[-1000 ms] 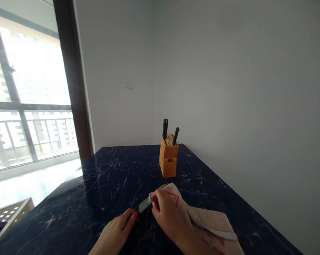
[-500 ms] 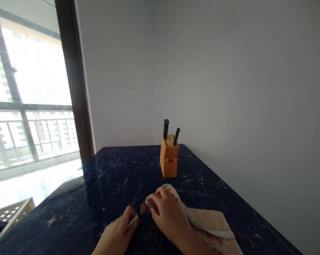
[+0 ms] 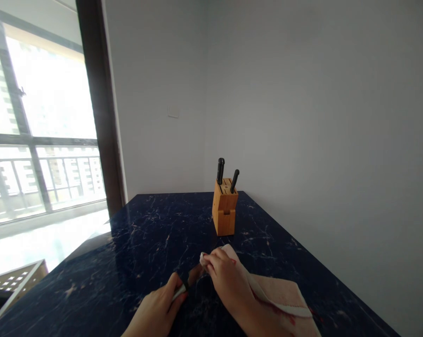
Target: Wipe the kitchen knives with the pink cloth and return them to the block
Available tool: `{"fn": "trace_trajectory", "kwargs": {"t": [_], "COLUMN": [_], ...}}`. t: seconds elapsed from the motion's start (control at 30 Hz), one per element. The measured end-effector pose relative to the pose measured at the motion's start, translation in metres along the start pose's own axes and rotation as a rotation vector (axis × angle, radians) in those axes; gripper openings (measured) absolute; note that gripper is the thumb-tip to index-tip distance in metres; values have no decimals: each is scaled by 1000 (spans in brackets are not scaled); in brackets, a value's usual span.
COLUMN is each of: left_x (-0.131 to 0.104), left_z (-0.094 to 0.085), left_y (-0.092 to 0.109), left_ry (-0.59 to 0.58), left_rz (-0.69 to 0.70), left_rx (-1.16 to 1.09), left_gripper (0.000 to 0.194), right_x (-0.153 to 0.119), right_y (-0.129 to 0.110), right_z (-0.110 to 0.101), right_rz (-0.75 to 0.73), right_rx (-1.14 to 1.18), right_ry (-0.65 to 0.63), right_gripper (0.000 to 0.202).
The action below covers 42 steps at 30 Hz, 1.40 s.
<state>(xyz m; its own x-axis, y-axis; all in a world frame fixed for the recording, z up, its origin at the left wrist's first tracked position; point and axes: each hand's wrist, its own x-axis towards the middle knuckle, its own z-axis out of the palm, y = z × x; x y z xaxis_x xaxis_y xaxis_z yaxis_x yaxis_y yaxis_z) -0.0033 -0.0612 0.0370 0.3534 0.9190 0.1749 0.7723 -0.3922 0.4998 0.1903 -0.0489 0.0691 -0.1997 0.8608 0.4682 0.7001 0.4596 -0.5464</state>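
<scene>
My left hand (image 3: 162, 302) is closed around the pale handle of a knife (image 3: 195, 275), whose blade points up and to the right. Pinched in my right hand (image 3: 225, 276) is a corner of a pale pink towel (image 3: 279, 292) with red marks, and that corner is wrapped at the far part of the blade. The blade's tip is hidden by the cloth and fingers. The rest of the towel spreads over the table to the right, partly under my right forearm.
Beyond my hands a wooden knife block (image 3: 226, 215) stands upright, with several black-handled knives (image 3: 234, 180) in its slots. The dark blue marbled table (image 3: 155, 234) meets a grey wall on the right. A beige perforated item (image 3: 18, 281) is at the lower left, below a bright window.
My right hand has slid slightly right with the towel corner along the blade, so more of the blade shows. My left hand stays almost in place.
</scene>
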Motion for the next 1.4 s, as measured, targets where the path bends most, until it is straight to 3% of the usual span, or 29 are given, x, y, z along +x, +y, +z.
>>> {"fn": "trace_trajectory", "kwargs": {"t": [0.17, 0.37, 0.6, 0.97, 1.1, 1.23, 1.3, 1.4], "left_x": [0, 0, -1, -2, -1, 0, 0, 0], "left_z": [0, 1, 0, 2, 5, 4, 2, 1], "left_y": [0, 0, 1, 6, 3, 0, 0, 0], "left_ry": [-5, 1, 4, 14, 22, 3, 3, -6], "left_rz": [13, 36, 45, -44, -26, 12, 30, 41], "left_rx": [13, 17, 22, 49, 59, 47, 48, 62], "left_gripper": [8, 7, 8, 10, 9, 9, 9, 9], "right_x": [0, 3, -2, 14, 6, -4, -6, -2], "right_y": [-9, -1, -10, 24, 10, -12, -18, -19], "right_z": [-1, -2, 7, -7, 5, 14, 12, 3], "right_rz": [-71, 33, -108, 71, 70, -60, -99, -34], "right_rx": [41, -42, -51, -235, -177, -84, -85, -148], "right_ry": [-36, 36, -48, 189, 80, -67, -99, -87], "right_gripper": [23, 17, 25, 16, 21, 28, 28, 26]}}
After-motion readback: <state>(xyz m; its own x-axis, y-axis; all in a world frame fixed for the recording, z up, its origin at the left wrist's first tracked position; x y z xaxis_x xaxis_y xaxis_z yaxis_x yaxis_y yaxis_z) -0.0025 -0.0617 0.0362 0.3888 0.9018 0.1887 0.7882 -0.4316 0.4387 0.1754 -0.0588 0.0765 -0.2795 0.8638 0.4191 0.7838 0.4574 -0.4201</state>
